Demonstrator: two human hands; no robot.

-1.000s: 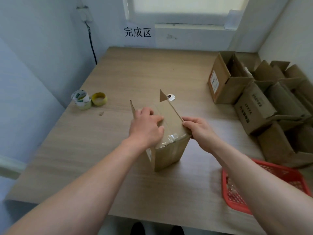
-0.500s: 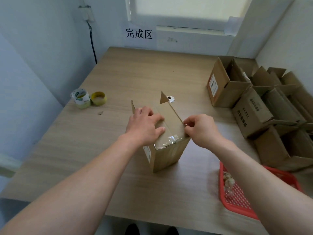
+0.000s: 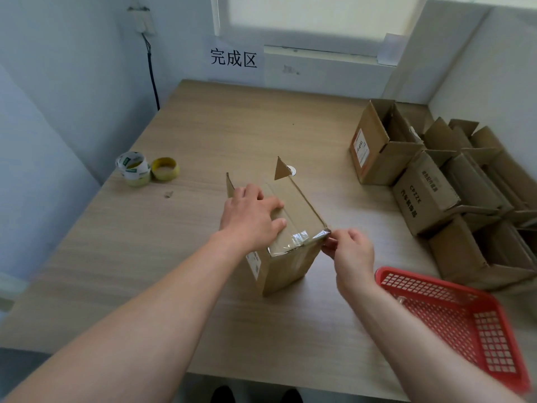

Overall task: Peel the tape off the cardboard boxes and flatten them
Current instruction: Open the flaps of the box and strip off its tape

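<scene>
Peeling tape (image 3: pixel 293 243) off box (image 3: pixel 290 266), barely started.
Left hand (image 3: pixel 252 219) flat on top, right hand (image 3: pixel 351 251) pinches tape end; pile (image 3: pixel 430 193) not flattened.

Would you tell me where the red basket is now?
In the head view, the red basket sits at the table's near right corner, beside the right forearm, in front of the opened cardboard boxes.
</scene>
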